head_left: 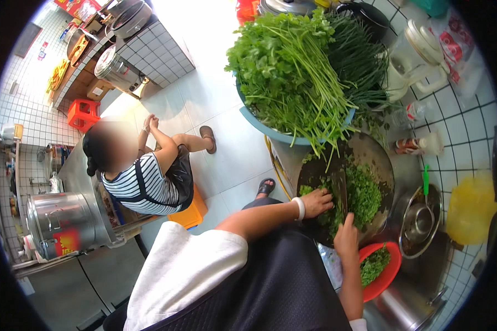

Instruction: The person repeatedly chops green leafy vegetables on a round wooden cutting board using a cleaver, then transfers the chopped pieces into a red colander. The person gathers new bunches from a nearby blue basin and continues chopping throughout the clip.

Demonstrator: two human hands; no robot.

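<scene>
The right hand is clamped on the broad, dark metal knife, and the left hand lies over bright green leafy herbs beside the blade, its grip impossible to tell from here. The herbs lie on the round, dark chopping board; I'd curl those left fingertips under and take short, even cuts.

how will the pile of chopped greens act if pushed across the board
The chopped greens would probably scatter rather than slide whole, being small loose bits. They look light for their bulk, mostly thin leaf. Some may cling to the board, where stray bits lie.
</scene>
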